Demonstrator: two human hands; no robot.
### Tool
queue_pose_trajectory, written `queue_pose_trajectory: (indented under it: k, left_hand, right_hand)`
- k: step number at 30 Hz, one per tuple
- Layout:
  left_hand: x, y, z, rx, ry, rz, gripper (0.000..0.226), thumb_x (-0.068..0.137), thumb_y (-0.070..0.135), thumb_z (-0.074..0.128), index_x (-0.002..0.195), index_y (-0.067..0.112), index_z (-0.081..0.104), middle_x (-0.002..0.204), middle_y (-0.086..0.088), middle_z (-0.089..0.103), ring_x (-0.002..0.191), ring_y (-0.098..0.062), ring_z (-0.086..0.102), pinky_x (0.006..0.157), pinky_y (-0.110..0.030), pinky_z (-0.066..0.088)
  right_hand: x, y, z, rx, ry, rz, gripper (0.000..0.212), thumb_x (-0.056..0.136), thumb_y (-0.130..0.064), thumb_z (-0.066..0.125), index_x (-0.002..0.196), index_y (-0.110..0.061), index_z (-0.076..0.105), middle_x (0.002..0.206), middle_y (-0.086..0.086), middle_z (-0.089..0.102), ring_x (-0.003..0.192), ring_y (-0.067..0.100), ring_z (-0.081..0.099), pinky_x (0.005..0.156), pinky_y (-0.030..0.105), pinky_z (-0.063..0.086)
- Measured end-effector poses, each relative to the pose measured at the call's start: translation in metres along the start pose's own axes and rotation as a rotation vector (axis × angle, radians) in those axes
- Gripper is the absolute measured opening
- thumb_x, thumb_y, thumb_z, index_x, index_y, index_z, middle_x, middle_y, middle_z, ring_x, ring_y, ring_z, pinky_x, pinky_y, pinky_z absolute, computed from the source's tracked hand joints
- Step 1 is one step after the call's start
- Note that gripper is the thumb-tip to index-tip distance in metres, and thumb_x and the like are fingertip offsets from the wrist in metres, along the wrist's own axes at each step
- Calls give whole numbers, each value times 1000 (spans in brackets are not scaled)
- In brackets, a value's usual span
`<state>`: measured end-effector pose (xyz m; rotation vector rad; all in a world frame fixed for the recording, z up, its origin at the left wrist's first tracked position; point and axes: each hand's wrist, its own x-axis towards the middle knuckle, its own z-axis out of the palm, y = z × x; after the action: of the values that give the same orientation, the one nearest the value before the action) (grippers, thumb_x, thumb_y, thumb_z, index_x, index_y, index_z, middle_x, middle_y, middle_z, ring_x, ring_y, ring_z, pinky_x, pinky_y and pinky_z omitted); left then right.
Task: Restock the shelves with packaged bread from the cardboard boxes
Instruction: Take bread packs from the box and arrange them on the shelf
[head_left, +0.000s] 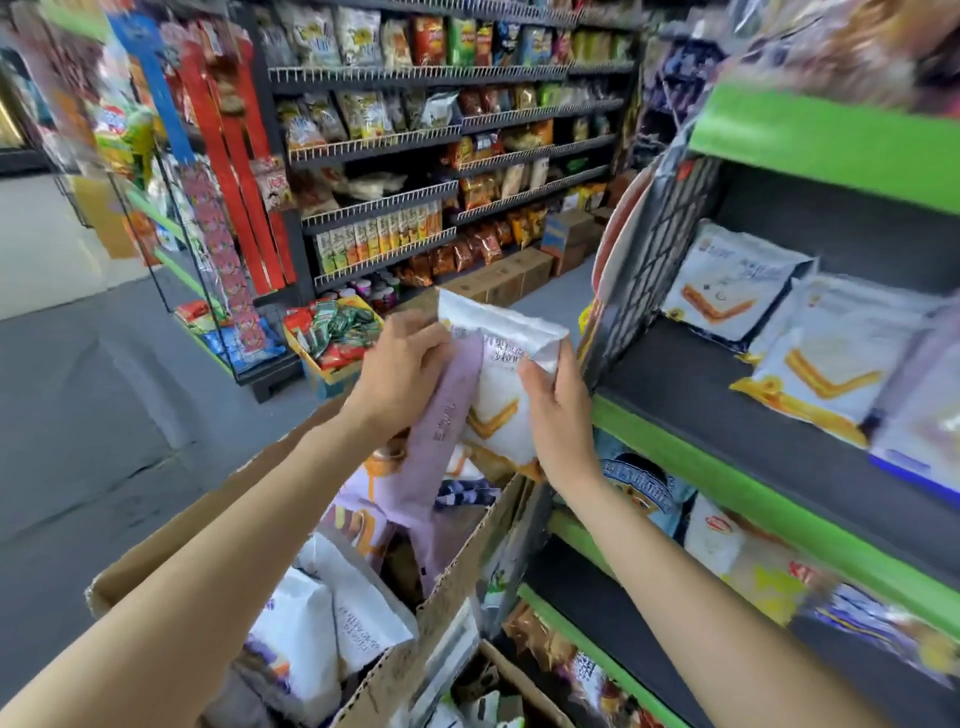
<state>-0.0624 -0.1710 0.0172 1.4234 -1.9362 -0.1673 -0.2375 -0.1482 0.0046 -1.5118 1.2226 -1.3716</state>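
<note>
Both hands are holding bread packs up in the air over the open cardboard box (457, 577), just left of the green-edged shelf (727, 467). The left hand (400, 374) is gripping a lilac bread pack (447, 431), fingers curled over its top end, and that pack is hanging long-ways, top end up near the hand and the bottom end trailing down and a bit left into the box. The right hand (558, 415) is pinching a white bread pack (498, 395) along its right edge, thumb on the front, the other fingers wrapped behind it. That one is standing more or less upright too, its sealed silvery top pointing up and away from the camera, printed face turned toward the camera with an orange V-shaped stripe on it. The two packs are touching, side by side. More white and purple packs are lying jumbled in the box below. On the dark shelf deck to the right, a few matching white packs (810, 364) are lying flat or leaning back, faces up. Lower shelves are carrying other bagged goods, blurry. Across the grey floor (93, 415) a black wire-fronted rack (415, 156) is loaded with snack bags, brown cartons (509, 275) are sitting at its foot, and a yellow bin (337, 353) of small packets is sitting nearer the box.
</note>
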Motion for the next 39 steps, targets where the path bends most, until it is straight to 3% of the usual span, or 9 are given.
queue_pose_trajectory:
  k: [8, 13, 16, 20, 25, 30, 33, 37, 39]
  left_hand:
    - [7, 118, 12, -148, -37, 194, 26, 93, 27, 40, 78, 7, 49, 76, -5, 57, 76, -26, 53, 71, -43, 45]
    - [24, 183, 45, -74, -35, 196, 22, 98, 27, 42, 83, 14, 50, 80, -6, 61, 85, -33, 58, 68, -37, 39]
    - [38, 212, 61, -46, -9, 176, 21, 99, 27, 40, 90, 13, 54, 88, -10, 65, 92, -35, 60, 69, -37, 37]
    - [55, 246, 81, -11, 29, 136, 17, 99, 21, 38, 89, 15, 51, 93, -13, 67, 97, -36, 59, 84, -41, 42]
    - [72, 262, 103, 37, 82, 95, 18, 99, 17, 37, 82, 23, 40, 81, 0, 51, 95, -32, 56, 77, -34, 26]
    - [74, 263, 114, 100, 67, 97, 17, 99, 19, 37, 82, 21, 39, 78, 4, 45, 93, -31, 54, 78, -33, 26]
    - [75, 266, 116, 109, 54, 89, 20, 100, 19, 38, 80, 22, 37, 76, 6, 43, 91, -31, 54, 83, -37, 30]
    - [74, 271, 114, 130, 37, 103, 17, 99, 20, 38, 90, 19, 52, 81, 3, 55, 92, -29, 56, 83, -37, 29]
    - [71, 274, 111, 135, 33, 133, 17, 99, 20, 38, 88, 20, 51, 87, 0, 62, 93, -29, 57, 82, -37, 29]
  right_hand:
    - [-40, -41, -89, 9, 237, -103, 45, 92, -17, 59, 134, -12, 44, 112, -19, 60, 104, -6, 59, 90, 13, 44]
    - [-29, -44, -161, -77, 389, -92, 27, 86, -12, 66, 110, -16, 56, 98, -13, 63, 84, -12, 59, 77, 8, 43]
    - [-14, -35, -205, -114, 536, -55, 39, 84, -14, 68, 119, -7, 53, 105, -4, 57, 97, 7, 55, 78, 14, 37]
    - [21, -21, -259, -180, 502, 39, 55, 90, -12, 61, 139, 0, 38, 130, 10, 49, 124, 17, 45, 88, 13, 31]
    - [57, 16, -302, -448, 443, 40, 69, 93, -15, 56, 147, 0, 15, 153, 17, 24, 138, 27, 34, 101, 18, 27]
    - [56, 41, -312, -877, 487, -26, 98, 89, -5, 60, 148, -21, -17, 155, 29, 2, 139, 39, 30, 107, 48, 37]
    - [48, 31, -308, -1190, 452, -55, 86, 88, -3, 60, 151, -26, 6, 153, 23, 7, 140, 41, 16, 104, 52, 35]
    - [37, 23, -310, -1465, 264, -71, 69, 86, -15, 65, 143, -18, 28, 157, 12, 3, 146, 28, 0, 119, 42, 8]
    - [31, 16, -307, -1260, 298, -144, 56, 88, -11, 61, 139, -16, 39, 153, 10, 19, 144, 28, 15, 116, 38, 20]
